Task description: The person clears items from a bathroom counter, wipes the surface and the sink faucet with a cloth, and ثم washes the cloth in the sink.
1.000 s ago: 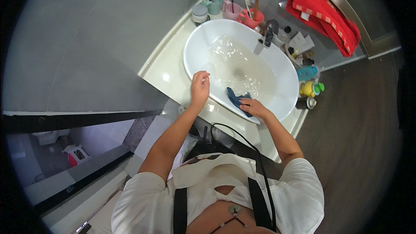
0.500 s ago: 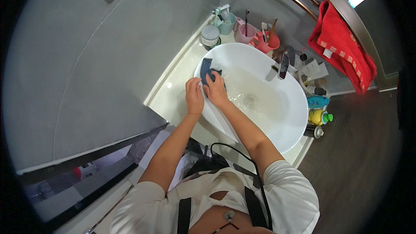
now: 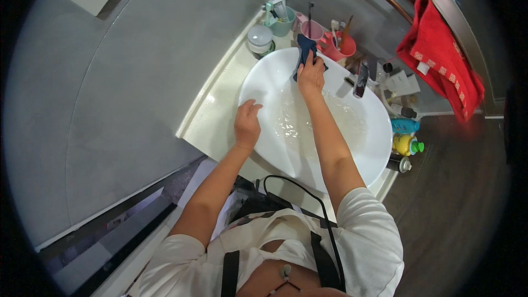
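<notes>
Blue cloth [image 3: 304, 49]: 1, gripped by right hand [image 3: 311, 78] | left hand [image 3: 247, 126]: unclenched | cups [image 3: 313, 31]: 3

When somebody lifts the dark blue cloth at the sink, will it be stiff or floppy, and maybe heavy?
The dark blue cloth is probably floppy: it looks thin and bunches unevenly under the right hand. It may feel heavy for its size if soaked, since the white basin beneath holds water, though its wetness is not clear.
</notes>
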The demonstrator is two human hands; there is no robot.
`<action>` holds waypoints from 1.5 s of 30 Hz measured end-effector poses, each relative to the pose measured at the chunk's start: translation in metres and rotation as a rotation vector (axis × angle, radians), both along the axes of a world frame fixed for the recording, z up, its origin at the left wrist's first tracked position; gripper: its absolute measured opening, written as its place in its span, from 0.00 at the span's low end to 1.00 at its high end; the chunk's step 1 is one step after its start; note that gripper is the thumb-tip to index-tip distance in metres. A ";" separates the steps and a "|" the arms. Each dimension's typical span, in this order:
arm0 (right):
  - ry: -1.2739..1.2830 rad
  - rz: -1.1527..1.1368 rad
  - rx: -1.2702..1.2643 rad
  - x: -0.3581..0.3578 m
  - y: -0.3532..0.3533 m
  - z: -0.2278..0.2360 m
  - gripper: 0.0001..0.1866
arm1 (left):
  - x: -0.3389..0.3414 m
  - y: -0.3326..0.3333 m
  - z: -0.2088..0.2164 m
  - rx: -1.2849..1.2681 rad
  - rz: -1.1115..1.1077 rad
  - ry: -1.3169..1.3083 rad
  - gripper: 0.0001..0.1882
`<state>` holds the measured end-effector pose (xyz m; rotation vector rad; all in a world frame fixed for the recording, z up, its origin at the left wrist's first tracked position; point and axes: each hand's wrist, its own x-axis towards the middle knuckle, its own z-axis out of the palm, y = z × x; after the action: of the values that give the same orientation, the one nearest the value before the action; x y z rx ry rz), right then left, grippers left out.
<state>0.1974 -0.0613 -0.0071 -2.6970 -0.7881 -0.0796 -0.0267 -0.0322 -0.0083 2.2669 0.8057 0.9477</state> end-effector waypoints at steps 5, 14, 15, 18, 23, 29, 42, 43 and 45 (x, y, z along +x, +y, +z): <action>-0.004 -0.110 0.013 0.021 -0.040 0.004 0.30 | 0.003 0.000 0.000 0.045 0.017 -0.001 0.10; -0.103 -0.277 -0.165 0.039 -0.155 -0.002 0.29 | 0.001 -0.003 0.000 0.053 0.002 0.110 0.12; -0.128 -0.270 -0.174 0.040 -0.170 -0.001 0.30 | 0.001 -0.004 0.000 0.064 -0.001 0.110 0.12; -0.069 -0.375 -0.214 0.036 -0.207 0.005 0.30 | 0.000 -0.004 0.002 0.087 -0.014 0.125 0.12; -0.032 -0.432 -0.138 0.023 -0.265 0.004 0.29 | 0.000 -0.005 -0.003 0.076 -0.007 0.127 0.13; -0.013 -0.321 -0.175 0.024 -0.259 -0.001 0.30 | 0.001 -0.005 -0.003 0.104 -0.001 0.110 0.12; 0.065 0.014 -0.317 0.006 -0.165 -0.048 0.31 | 0.000 -0.002 -0.007 0.059 -0.019 0.151 0.14; 0.067 0.048 -0.282 0.006 -0.156 -0.049 0.30 | 0.001 -0.002 -0.006 0.052 -0.021 0.146 0.15; 0.072 0.118 -0.212 0.004 -0.136 -0.052 0.29 | 0.001 -0.003 -0.004 0.038 -0.024 0.138 0.15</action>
<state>0.2011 -0.1970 -0.0590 -2.8231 -0.9812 0.1357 -0.0258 -0.0354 -0.0125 2.3901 0.8237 0.8088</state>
